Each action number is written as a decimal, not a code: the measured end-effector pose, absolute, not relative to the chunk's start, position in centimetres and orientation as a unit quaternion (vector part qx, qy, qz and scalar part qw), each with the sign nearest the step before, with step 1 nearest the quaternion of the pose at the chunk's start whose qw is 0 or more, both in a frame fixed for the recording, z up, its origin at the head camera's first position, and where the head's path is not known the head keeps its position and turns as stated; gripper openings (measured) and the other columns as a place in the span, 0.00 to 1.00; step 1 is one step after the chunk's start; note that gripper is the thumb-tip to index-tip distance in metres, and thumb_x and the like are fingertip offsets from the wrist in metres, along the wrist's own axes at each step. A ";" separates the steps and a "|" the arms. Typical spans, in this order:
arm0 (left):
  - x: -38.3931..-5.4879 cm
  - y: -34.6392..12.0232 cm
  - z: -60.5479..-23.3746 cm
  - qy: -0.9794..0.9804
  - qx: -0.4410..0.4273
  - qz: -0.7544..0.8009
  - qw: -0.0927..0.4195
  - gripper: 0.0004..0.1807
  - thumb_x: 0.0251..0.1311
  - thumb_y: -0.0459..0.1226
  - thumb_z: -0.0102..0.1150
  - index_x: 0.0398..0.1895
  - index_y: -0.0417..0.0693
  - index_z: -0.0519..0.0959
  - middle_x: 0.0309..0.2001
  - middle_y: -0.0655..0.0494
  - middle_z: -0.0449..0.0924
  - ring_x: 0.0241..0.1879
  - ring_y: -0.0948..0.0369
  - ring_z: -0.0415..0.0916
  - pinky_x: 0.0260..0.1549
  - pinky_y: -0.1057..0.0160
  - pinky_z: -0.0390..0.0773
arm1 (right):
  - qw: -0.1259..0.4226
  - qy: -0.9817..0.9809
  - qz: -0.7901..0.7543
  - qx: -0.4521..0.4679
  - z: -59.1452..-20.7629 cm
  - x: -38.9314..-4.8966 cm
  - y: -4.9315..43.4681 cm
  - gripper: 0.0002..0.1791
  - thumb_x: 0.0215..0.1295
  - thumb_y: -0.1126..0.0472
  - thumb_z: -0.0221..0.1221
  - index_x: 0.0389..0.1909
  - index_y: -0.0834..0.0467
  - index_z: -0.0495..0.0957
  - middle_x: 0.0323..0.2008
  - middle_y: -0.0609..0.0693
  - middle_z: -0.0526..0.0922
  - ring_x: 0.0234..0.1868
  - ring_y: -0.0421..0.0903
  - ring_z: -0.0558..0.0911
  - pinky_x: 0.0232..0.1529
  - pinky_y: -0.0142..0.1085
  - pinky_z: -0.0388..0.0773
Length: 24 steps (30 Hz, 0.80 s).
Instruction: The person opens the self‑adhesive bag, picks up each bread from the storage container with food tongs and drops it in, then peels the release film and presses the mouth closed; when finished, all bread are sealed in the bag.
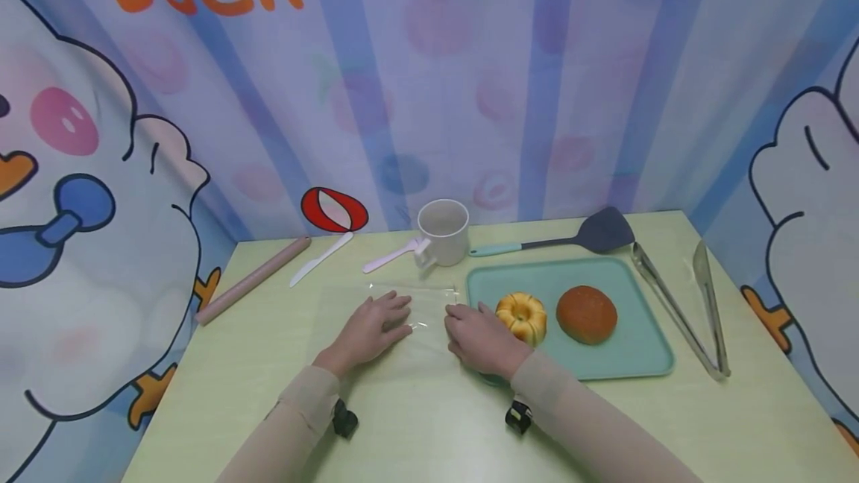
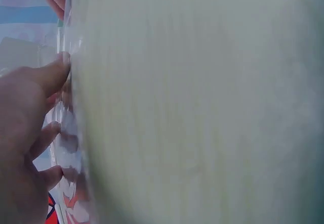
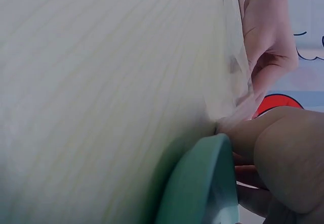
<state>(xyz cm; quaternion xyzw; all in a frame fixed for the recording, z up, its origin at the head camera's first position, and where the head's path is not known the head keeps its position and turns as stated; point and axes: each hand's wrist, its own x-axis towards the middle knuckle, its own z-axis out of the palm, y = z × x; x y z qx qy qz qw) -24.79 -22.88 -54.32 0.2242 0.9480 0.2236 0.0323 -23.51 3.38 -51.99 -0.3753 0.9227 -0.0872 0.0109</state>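
Note:
A clear plastic bag (image 1: 426, 311) lies flat on the table, left of the green tray (image 1: 644, 360). My left hand (image 1: 371, 330) rests on the bag with its fingers spread; the left wrist view shows the fingertips (image 2: 53, 176) touching the plastic. At the bag's right edge, my right hand (image 1: 485, 338) pinches the plastic, fingers curled, beside the tray's left rim. A ring-shaped yellow bread (image 1: 522, 317) and a round brown bun (image 1: 587, 314) sit on the tray, the yellow one partly behind my right hand.
Along the back lie a rolling pin (image 1: 255, 279), a white plastic knife (image 1: 322, 259), a lilac fork (image 1: 392, 255), a white mug (image 1: 444, 233) and a dark spatula (image 1: 604, 231). Metal tongs (image 1: 713, 319) lie spread right of the tray. A printed curtain (image 1: 443, 95) stands behind the table.

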 end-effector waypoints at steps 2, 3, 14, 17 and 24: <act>-24.8 -22.8 -54.3 0.948 0.229 0.217 0.027 0.23 0.72 0.45 0.66 0.65 0.45 0.82 0.72 0.51 0.75 0.78 0.44 0.63 0.74 0.30 0.57 | 0.007 0.923 -0.085 -0.376 -52.0 -23.6 3.4 0.15 0.74 0.55 0.65 0.53 0.61 0.82 0.67 0.58 0.79 0.69 0.56 0.77 0.66 0.65 0.73; -24.8 -22.8 -54.3 0.948 0.231 0.216 0.021 0.22 0.71 0.44 0.66 0.64 0.46 0.82 0.72 0.51 0.76 0.77 0.44 0.64 0.73 0.29 0.57 | 0.005 0.922 -0.085 -0.377 -52.0 -23.7 3.4 0.14 0.74 0.55 0.65 0.52 0.60 0.82 0.67 0.58 0.79 0.68 0.55 0.77 0.66 0.65 0.73; -24.5 -23.4 -55.1 0.921 0.237 0.297 -0.081 0.14 0.73 0.39 0.65 0.57 0.44 0.87 0.66 0.46 0.81 0.72 0.39 0.70 0.71 0.31 0.62 | 0.019 0.922 -0.092 -0.376 -52.1 -23.4 3.4 0.21 0.76 0.53 0.62 0.65 0.57 0.79 0.69 0.59 0.76 0.70 0.58 0.76 0.67 0.67 0.70; -24.5 -23.6 -55.2 0.911 0.223 0.333 -0.095 0.12 0.74 0.38 0.63 0.54 0.44 0.88 0.66 0.45 0.81 0.73 0.37 0.68 0.69 0.23 0.57 | 0.028 0.922 -0.089 -0.375 -52.1 -23.3 3.5 0.25 0.78 0.52 0.60 0.71 0.53 0.75 0.72 0.61 0.73 0.73 0.59 0.73 0.69 0.68 0.68; -24.3 -23.8 -55.0 0.900 0.186 0.386 -0.081 0.10 0.80 0.38 0.54 0.51 0.46 0.84 0.71 0.46 0.76 0.78 0.34 0.58 0.69 0.19 0.47 | 0.029 0.921 -0.085 -0.379 -52.2 -23.3 3.5 0.25 0.78 0.50 0.60 0.72 0.50 0.75 0.75 0.62 0.70 0.74 0.61 0.71 0.67 0.68 0.70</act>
